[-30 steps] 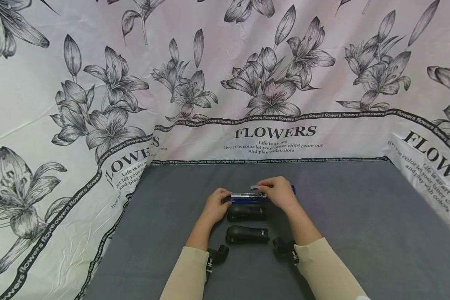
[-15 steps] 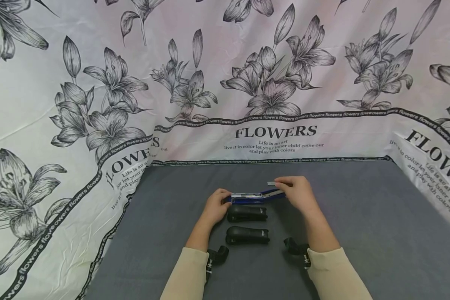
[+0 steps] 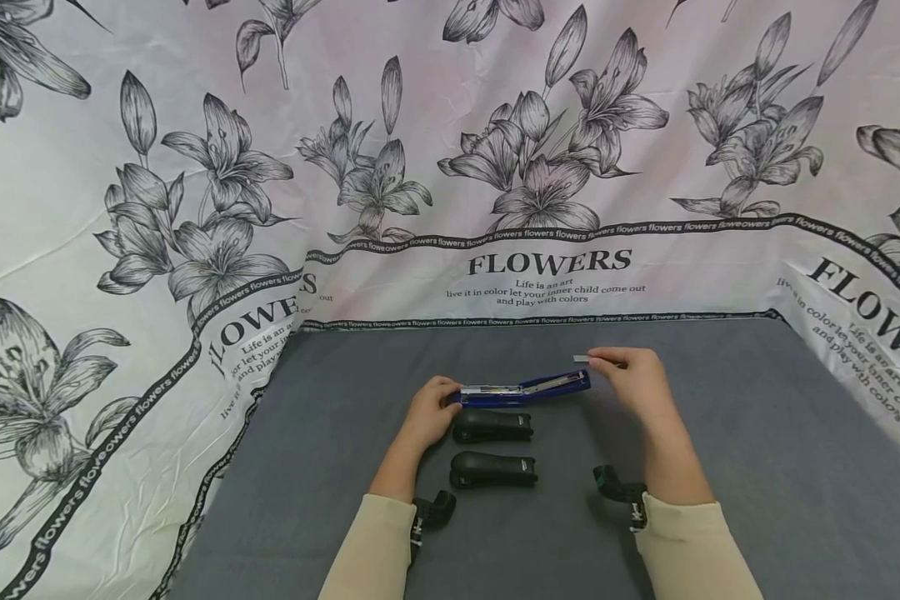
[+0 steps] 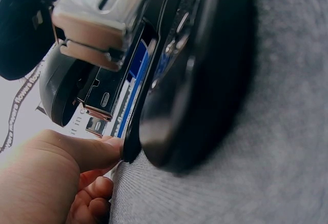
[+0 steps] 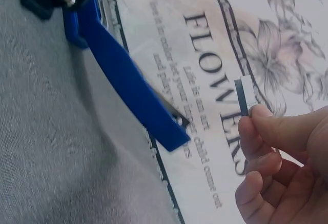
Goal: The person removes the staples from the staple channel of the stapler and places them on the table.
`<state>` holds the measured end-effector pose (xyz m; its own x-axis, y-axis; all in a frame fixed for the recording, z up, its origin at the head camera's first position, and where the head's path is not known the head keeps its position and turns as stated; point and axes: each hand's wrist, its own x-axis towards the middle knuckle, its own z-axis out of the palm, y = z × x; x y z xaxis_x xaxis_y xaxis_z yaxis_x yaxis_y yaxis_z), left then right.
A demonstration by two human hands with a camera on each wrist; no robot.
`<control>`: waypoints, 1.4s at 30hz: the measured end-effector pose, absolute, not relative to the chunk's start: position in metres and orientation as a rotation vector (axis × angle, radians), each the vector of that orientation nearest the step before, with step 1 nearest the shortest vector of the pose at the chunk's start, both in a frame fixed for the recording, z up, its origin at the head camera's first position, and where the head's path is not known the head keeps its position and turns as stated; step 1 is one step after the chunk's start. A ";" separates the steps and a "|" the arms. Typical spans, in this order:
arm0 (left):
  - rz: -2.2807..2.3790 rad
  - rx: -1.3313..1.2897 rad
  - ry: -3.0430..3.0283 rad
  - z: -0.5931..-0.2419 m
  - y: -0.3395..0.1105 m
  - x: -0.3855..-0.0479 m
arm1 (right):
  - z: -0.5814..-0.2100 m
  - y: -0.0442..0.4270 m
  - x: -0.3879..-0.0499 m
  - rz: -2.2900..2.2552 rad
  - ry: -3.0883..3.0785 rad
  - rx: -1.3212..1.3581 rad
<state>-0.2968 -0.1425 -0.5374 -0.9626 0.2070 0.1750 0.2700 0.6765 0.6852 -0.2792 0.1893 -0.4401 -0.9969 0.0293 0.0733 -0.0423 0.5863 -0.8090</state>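
A blue stapler lies opened out on the grey cloth in the head view, its top arm swung to the right. My left hand grips the stapler's left end between thumb and fingers. To the right of the stapler, my right hand pinches a short silver strip of staples, held apart from it. In the right wrist view the staple strip sticks up from thumb and forefinger, with the stapler's blue arm to its left. Black staplers in front partly hide the blue one in the left wrist view.
Two black staplers, one nearer the blue one and one closer to the person, lie in a row between the forearms. Black wrist cameras jut inward from both wrists. A flower-printed curtain borders the table at the back and sides.
My right hand has moved right, away from the stapler, carrying the staple strip with it. The stapler's top arm now shows uncovered, angled up to the right. My left hand stays in place.
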 end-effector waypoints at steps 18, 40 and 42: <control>-1.164 -0.390 -2.818 -0.537 -0.142 -0.298 | -0.458 0.228 -0.285 1.420 -2.792 -0.220; -1.169 -0.395 -2.794 -0.539 -0.143 -0.298 | -0.499 0.247 -0.292 1.194 -2.975 -0.251; -1.169 -0.391 -2.799 -0.539 -0.143 -0.298 | -0.500 0.247 -0.291 1.174 -2.985 -0.255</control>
<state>-0.2979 -0.1430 -0.5392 -0.9639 0.2019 0.1735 0.2653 0.6756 0.6879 -0.2913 0.2465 -0.5001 -0.9846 0.1189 -0.1280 0.1742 0.7218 -0.6698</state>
